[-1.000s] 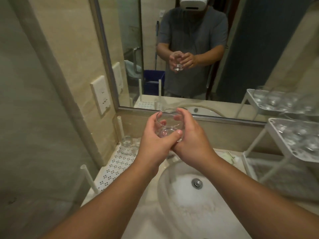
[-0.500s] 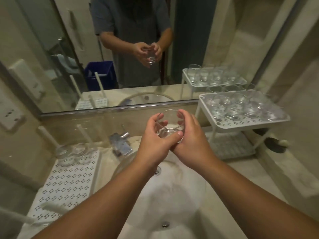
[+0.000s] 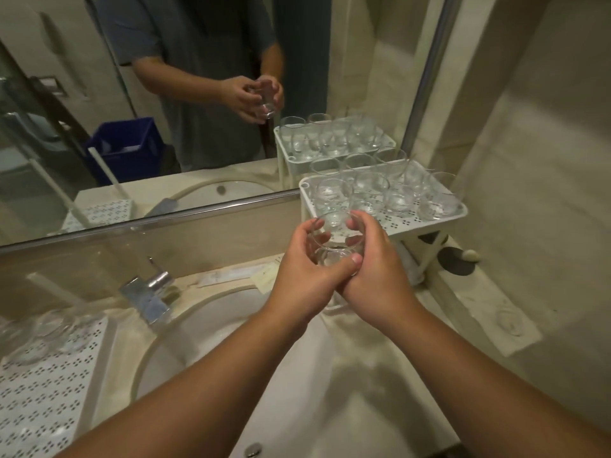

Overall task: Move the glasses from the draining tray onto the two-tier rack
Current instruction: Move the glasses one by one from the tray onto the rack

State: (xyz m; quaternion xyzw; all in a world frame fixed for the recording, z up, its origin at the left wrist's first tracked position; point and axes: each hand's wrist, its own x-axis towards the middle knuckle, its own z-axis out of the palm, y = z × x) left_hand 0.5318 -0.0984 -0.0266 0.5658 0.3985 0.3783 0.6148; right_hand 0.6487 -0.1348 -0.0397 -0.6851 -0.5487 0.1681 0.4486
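Both my hands are on one clear glass (image 3: 334,241), upright, held in the air over the far rim of the sink (image 3: 185,328). My left hand (image 3: 304,276) wraps it from the left, thumb across the near side at the base; my right hand (image 3: 373,269) cups it from the right, fingertips curled over the far wall. So each grip is closed round that same glass. It hangs just in front of the two-tier rack (image 3: 439,223), whose top tier is already crowded with upright glasses. Down at my left, the draining tray (image 3: 43,385) sits on the desk (image 3: 469,302) with a few blurred glasses at its far end. The tap (image 3: 148,292) stands between tray and sink.
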